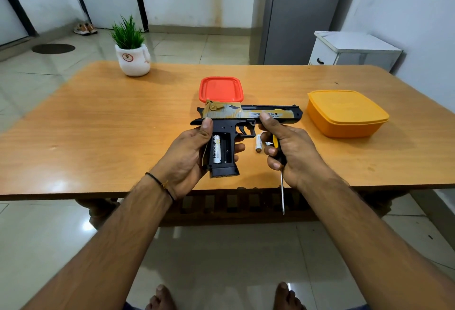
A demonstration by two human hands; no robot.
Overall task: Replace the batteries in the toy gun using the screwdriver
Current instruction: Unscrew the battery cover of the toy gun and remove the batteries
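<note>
Gripping the handle of the toy gun [246, 115], the left hand [189, 152] comes in from 7 o'clock with the palm turned right. Its thumb lies up along the rear of the frame. Its fingers [240, 148] wrap behind the handle, and only their tips show on the far side. The gun is held just above the counter [98, 125], side-on, with the muzzle pointing to 3 o'clock and the handle toward 6 o'clock. The battery bay in the handle is open to the camera, and one white battery [216, 148] sits in its left slot. The right slot is dark, and whether it holds a cell cannot be told.

The right hand [288, 147] comes in from 5 o'clock. Its thumb presses on the side of the barrel and covers part of the printed lettering. Its remaining fingers curl round the screwdriver [279, 152], whose black-and-yellow grip is mostly hidden in the fist. The bare shaft points to 6 o'clock, with its tip past the near counter edge.

A loose battery [258, 143] lies on the counter below the trigger guard, just left of the right hand. A second pale object beside it is largely hidden by the knuckles.

From the gun, a red lid [220, 88] lies at 12 o'clock, partly behind the slide. A yellow box [344, 115] stands at 3 o'clock and a potted plant [133, 60] at 10 o'clock.
</note>
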